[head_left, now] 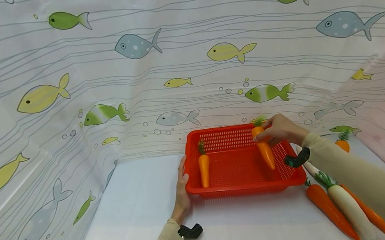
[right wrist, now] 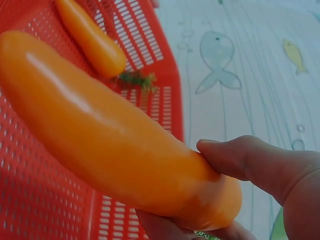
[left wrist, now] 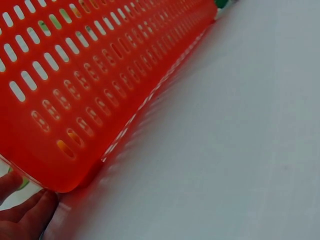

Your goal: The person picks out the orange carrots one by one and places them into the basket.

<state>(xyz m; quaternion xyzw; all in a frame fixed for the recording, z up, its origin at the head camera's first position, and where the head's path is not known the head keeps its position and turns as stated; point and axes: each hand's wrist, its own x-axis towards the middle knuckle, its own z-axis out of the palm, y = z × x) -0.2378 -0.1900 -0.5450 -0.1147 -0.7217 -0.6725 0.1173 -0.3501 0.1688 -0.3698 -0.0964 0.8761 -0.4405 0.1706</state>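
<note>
My right hand (head_left: 276, 129) pinches an orange carrot (head_left: 264, 149) near its leafy top, thumb on one side and fingers on the other. The carrot hangs tip down over the right part of a red plastic basket (head_left: 239, 187); in the right wrist view this carrot (right wrist: 110, 130) spans the frame. Inside the basket at the left lies another carrot (head_left: 205, 170), green tuft toward the back. My left hand (head_left: 182, 191) holds the basket's left side, and in the left wrist view its fingers (left wrist: 37, 212) meet the basket's corner.
Right of the basket, partly under my right forearm, lie a carrot (head_left: 332, 212), a white radish (head_left: 350, 206) and more carrots and radishes. A further carrot (head_left: 343, 144) shows beyond the forearm. Fish-printed sheeting (head_left: 182, 97) rises behind the white tabletop (head_left: 135, 210).
</note>
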